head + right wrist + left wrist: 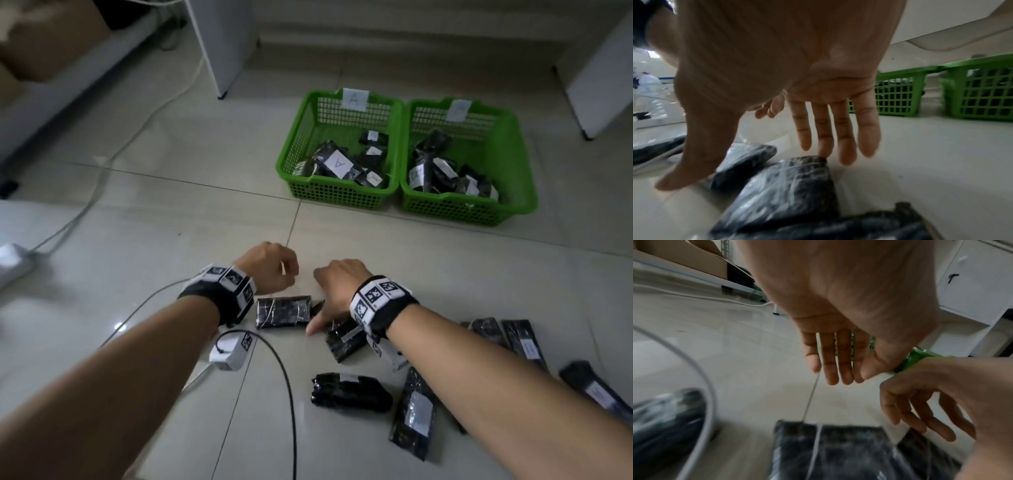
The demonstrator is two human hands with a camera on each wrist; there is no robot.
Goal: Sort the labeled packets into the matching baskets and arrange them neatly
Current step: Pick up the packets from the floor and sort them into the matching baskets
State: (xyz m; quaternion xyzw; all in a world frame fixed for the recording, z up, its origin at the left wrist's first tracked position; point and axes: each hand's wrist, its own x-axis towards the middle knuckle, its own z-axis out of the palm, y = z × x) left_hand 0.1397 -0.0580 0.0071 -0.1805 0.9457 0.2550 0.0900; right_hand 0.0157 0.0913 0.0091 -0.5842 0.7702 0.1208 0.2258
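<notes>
Here we hover both hands, our left hand (270, 269) and right hand (337, 287), fingers loose and holding nothing, over unsorted packets (283, 311); the baskets (342, 195) wait at one o'clock.

Dim, soft light; blurred, edge-warped wrist views.

The place looks like a storage or back room of an office, not a home. The floor (428, 274) has large pale glossy tiles, and all the work lies directly on it. White metal cabinets (603, 78) stand along the far side, one with a small black handle in the left wrist view. At the left, cardboard boxes (51, 37) sit on a low grey shelf (61, 99), and white cables (113, 154) run across the tiles to a power strip (13, 262).
</notes>
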